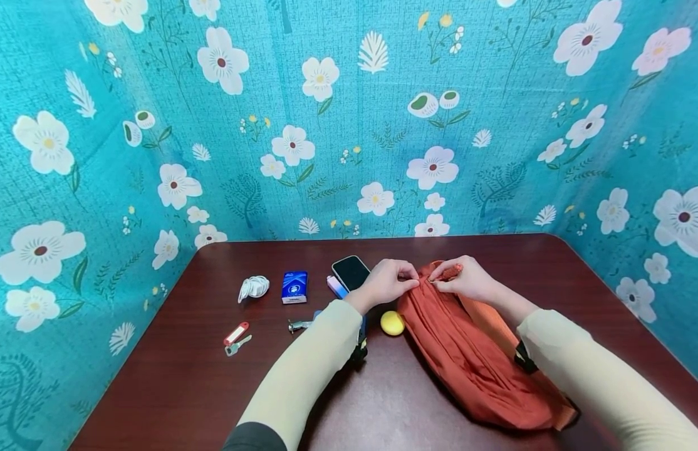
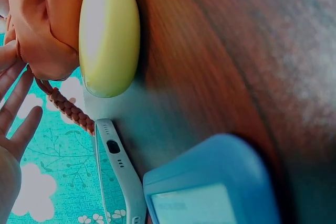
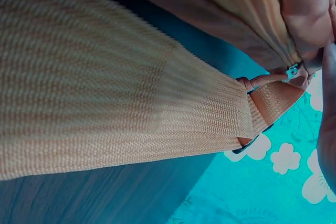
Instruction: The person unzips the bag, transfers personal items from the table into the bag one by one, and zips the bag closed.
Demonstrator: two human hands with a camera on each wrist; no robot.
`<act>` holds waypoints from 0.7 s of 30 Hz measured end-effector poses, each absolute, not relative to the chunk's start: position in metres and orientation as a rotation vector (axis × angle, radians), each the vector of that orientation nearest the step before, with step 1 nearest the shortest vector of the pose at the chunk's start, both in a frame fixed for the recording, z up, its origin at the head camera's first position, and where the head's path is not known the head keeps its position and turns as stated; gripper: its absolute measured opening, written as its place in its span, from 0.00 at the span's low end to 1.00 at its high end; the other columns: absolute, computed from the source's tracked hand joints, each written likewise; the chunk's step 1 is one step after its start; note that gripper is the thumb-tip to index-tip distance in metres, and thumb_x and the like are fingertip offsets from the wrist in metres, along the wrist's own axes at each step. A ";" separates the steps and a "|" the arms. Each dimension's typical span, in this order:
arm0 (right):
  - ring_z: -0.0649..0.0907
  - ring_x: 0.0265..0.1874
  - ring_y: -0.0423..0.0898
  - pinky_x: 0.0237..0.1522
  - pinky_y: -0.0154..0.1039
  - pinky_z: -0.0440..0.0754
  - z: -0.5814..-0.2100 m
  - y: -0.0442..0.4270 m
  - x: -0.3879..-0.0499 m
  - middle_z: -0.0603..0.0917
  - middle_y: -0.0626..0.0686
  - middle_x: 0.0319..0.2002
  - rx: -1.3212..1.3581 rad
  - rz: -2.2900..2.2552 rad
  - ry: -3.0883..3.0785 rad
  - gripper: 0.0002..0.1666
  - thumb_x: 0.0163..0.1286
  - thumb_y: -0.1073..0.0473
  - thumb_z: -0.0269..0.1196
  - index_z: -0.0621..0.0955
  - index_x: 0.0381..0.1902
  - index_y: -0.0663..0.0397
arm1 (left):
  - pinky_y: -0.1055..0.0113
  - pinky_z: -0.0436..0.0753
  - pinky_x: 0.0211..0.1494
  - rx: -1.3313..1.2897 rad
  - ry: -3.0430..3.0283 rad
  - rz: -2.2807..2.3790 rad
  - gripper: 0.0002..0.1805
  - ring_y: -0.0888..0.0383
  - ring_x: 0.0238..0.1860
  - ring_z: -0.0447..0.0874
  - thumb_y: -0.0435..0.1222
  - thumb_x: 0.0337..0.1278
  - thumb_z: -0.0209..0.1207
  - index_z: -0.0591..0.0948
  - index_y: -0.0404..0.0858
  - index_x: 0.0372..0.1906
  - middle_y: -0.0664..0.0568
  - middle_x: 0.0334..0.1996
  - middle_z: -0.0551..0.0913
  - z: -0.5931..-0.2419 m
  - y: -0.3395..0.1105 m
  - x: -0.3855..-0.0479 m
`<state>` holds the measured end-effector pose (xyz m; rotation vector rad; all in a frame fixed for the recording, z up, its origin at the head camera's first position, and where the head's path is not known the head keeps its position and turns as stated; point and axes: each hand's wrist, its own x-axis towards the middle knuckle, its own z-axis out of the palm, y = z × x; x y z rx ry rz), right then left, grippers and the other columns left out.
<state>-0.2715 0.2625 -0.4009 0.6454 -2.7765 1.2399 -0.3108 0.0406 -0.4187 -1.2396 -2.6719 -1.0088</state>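
Observation:
A rust-orange sling bag point(image 1: 467, 376) lies lengthwise on the right of the table, its woven strap point(image 3: 105, 77) along the right side. At its far end my left hand point(image 1: 385, 283) pinches the gathered fabric between thumb and index finger. The left hand's other fingers point(image 2: 16, 100) spread beside a braided cord point(image 2: 69, 111). Close by, my right hand point(image 1: 467, 280) pinches the same end of the bag; what exactly lies under its fingertips is hidden. A metal zipper slider point(image 3: 292, 72) with a cord pull shows near that hand.
Left of the bag sit a yellow rounded object point(image 1: 392, 323), a phone point(image 1: 351, 274), a pink-and-blue lighter-like item point(image 1: 337, 287) and a blue tag point(image 2: 210, 177) with a key point(image 1: 300, 326). Farther left are a blue box point(image 1: 294, 288), a white cable point(image 1: 254, 288) and a red-tagged key point(image 1: 238, 346).

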 end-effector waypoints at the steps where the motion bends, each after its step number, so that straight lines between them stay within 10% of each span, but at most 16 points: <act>1: 0.74 0.21 0.39 0.24 0.33 0.72 -0.400 0.262 -0.271 0.85 0.48 0.27 0.651 1.207 -2.777 0.05 0.57 0.68 0.69 0.87 0.33 0.58 | 0.77 0.73 0.41 -1.240 -2.670 -1.012 0.04 0.69 0.34 0.77 0.38 0.63 0.63 0.86 0.45 0.33 0.63 0.31 0.84 -0.419 0.041 -0.311; 21: 0.79 0.24 0.37 0.28 0.34 0.78 -0.397 0.271 -0.244 0.84 0.42 0.25 0.820 1.122 -2.779 0.06 0.57 0.67 0.71 0.85 0.28 0.52 | 0.74 0.75 0.44 -1.136 -2.697 -1.056 0.04 0.69 0.34 0.78 0.39 0.62 0.63 0.85 0.47 0.31 0.65 0.29 0.83 -0.420 0.036 -0.320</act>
